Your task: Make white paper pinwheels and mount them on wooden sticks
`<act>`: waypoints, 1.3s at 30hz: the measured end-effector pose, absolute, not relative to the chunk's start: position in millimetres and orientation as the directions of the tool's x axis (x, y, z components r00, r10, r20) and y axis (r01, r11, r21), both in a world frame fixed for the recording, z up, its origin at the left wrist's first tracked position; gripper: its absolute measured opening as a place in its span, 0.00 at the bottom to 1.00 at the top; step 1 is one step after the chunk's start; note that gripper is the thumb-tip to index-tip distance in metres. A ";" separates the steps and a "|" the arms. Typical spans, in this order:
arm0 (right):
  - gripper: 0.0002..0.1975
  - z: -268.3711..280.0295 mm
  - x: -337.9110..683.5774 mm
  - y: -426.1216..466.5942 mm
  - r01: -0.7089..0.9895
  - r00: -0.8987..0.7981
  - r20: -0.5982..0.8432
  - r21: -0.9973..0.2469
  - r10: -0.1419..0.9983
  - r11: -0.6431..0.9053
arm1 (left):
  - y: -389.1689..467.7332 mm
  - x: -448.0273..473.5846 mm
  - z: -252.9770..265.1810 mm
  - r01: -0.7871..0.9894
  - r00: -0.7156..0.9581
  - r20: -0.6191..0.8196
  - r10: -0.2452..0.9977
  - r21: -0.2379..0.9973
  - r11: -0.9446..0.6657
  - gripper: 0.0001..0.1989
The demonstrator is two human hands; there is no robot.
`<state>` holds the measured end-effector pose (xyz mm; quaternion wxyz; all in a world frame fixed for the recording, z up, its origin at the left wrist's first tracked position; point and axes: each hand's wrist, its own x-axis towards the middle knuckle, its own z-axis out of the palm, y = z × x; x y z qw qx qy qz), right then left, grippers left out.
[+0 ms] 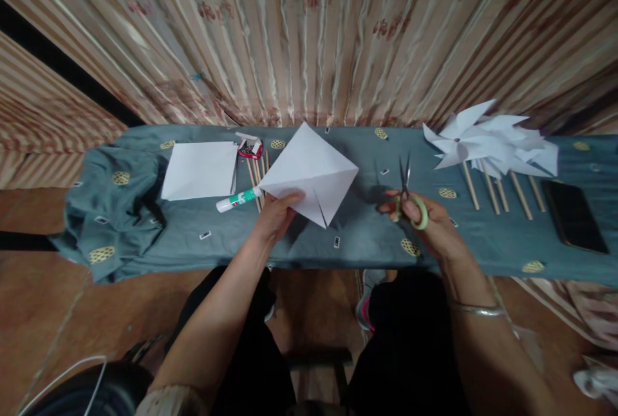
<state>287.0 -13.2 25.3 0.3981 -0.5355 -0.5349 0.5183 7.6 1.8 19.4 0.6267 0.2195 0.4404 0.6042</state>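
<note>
My left hand (280, 213) pinches a white square sheet of paper (313, 168) by its lower left edge, thumb on top. The sheet is turned like a diamond, with a crease across it and one slit running in from its lower corner. In my right hand (425, 216) is a pair of scissors (405, 187) with pale green handles, fingers through the loops. The blades point away from me, slightly apart, to the right of the paper and not touching it. Part of a glue stick (239, 199) and some wooden sticks (254, 174) lie beside the sheet, partly covered by it.
A stack of white paper (200, 170) lies at the left, near a small open red box (250, 145) of dark bits. Several white paper pinwheels (487, 139) on wooden sticks lie at the right, beside a black phone (574, 216). A grey-green cloth (309, 252) covers the table; a curtain (309, 36) hangs behind.
</note>
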 end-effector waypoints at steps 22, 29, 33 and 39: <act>0.19 5.7 238.3 7.8 -0.059 0.265 -0.177 -0.984 0.948 -0.168 | -23.2 26.3 13.0 -0.430 0.300 -0.212 0.930 0.840 0.330 0.35; 0.22 3.4 213.5 3.3 -0.105 0.190 -0.222 -0.973 0.956 -0.206 | -29.4 49.2 0.2 -0.204 0.072 -0.140 0.988 0.967 0.152 0.26; 0.24 7.9 206.1 -2.6 -0.088 0.151 -0.256 -0.966 0.955 -0.245 | -21.9 49.2 -9.5 -0.253 -0.183 -0.182 0.966 0.958 0.132 0.23; 0.27 18.9 217.1 -14.2 0.006 -0.050 -0.279 -0.960 0.959 -0.279 | -3.4 26.0 0.3 -0.360 -0.277 -0.119 0.953 0.933 0.012 0.31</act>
